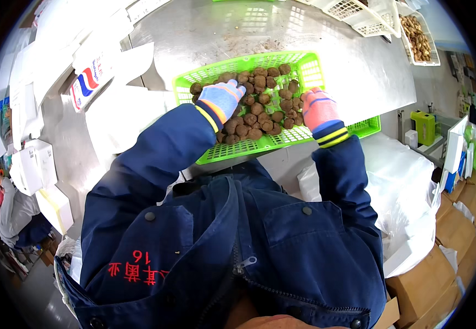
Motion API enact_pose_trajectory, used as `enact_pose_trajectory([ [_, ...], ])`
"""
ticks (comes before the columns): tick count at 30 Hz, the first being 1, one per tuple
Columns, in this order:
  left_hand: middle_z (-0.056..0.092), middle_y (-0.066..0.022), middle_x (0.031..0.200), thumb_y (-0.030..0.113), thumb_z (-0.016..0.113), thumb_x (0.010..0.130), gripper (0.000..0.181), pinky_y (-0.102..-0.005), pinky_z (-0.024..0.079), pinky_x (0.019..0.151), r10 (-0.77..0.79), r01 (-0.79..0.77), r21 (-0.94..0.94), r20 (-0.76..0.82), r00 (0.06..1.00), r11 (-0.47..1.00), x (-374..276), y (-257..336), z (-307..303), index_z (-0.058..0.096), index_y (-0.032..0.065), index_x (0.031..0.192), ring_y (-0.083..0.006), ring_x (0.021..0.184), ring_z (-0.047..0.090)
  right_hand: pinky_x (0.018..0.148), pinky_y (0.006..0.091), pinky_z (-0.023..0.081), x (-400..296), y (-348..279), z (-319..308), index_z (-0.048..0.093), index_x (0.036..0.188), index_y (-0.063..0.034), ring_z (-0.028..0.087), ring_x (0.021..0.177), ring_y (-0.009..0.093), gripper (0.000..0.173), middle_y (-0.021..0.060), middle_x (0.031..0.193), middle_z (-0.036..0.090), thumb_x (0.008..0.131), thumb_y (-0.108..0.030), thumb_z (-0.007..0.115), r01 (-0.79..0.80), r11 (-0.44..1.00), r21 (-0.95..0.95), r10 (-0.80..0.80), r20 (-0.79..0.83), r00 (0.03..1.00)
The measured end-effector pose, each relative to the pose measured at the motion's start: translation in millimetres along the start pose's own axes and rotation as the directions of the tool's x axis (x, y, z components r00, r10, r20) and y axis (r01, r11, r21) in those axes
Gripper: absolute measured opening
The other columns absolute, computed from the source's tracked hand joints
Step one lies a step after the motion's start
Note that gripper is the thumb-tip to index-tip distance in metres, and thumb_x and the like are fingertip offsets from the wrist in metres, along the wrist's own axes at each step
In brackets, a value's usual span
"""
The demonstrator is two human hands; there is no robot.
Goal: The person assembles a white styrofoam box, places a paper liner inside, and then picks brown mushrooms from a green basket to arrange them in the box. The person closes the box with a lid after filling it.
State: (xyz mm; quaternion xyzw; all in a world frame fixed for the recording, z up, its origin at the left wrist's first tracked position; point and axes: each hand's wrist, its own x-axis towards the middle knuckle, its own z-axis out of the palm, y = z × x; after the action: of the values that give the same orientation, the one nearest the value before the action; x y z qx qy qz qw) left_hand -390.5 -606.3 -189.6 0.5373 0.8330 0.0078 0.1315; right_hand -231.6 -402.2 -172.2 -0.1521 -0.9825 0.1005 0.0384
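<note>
A bright green plastic basket (246, 147) with slotted walls lies in front of me, holding many brown, rounded, truffle-like lumps (257, 109). My left hand (222, 98), in a blue knit glove with orange stripes, reaches over the basket's left part. Its fingertips point down among the lumps, and whether they pinch one is hidden. At the basket's right end is my right hand (320, 107), in a pink glove with a blue stripe. Its fingers are curled beside the rightmost lumps. I cannot tell if it grips a lump or the rim.
Beneath the basket is a steel table (369, 82), with crumbs of soil behind. Another green basket (367, 126) shows at the right edge. White crates stand far right, one holding tan pieces (417, 37). White foam boxes (34, 164) line the left; a person (16, 209) sits beyond. Cardboard boxes (423, 275) stand lower right.
</note>
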Motion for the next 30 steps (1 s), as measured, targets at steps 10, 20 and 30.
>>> enact_pose_trajectory([
  [10, 0.059, -0.0107, 0.089, 0.020, 0.053, 0.079, 0.029, -0.0405, 0.047, 0.066, 0.120, -0.090, -0.099, 0.364, 0.924, 0.991, 5, -1, -18, 0.058, 0.0187, 0.107, -0.0307, 0.079, 0.059, 0.071, 0.0371, 0.046, 30, -33, 23, 0.061, 0.082, -0.0093, 0.054, 0.086, 0.028, 0.016, 0.0099, 0.089, 0.053, 0.069, -0.018, 0.060, 0.041, 0.998, -0.053, -0.032, 0.170, 0.985],
  [20, 0.062, -0.0133, 0.088, 0.015, 0.049, 0.080, 0.036, -0.0414, 0.047, 0.065, -0.063, 0.090, -0.204, 0.139, 0.988, 0.975, -6, -9, -3, 0.047, 0.0101, 0.115, -0.0308, 0.081, 0.060, 0.072, 0.0363, 0.046, 34, -57, 44, 0.053, 0.099, -0.0122, 0.057, 0.091, 0.026, 0.030, 0.0110, 0.096, 0.056, 0.070, -0.007, 0.056, 0.157, 0.987, -0.035, -0.127, 0.431, 0.893],
  [30, 0.062, -0.0172, 0.089, 0.024, 0.053, 0.082, 0.043, -0.0415, 0.047, 0.069, -0.170, 0.100, -0.422, -0.133, 0.976, 0.901, -18, -24, -10, 0.044, 0.0102, 0.122, -0.0334, 0.079, 0.059, 0.072, 0.0297, 0.046, 51, -33, 14, 0.058, 0.112, -0.0128, 0.057, 0.086, 0.017, 0.037, 0.0049, 0.092, 0.059, 0.077, -0.018, 0.047, -0.506, 0.463, 0.727, 0.090, 0.530, 0.843],
])
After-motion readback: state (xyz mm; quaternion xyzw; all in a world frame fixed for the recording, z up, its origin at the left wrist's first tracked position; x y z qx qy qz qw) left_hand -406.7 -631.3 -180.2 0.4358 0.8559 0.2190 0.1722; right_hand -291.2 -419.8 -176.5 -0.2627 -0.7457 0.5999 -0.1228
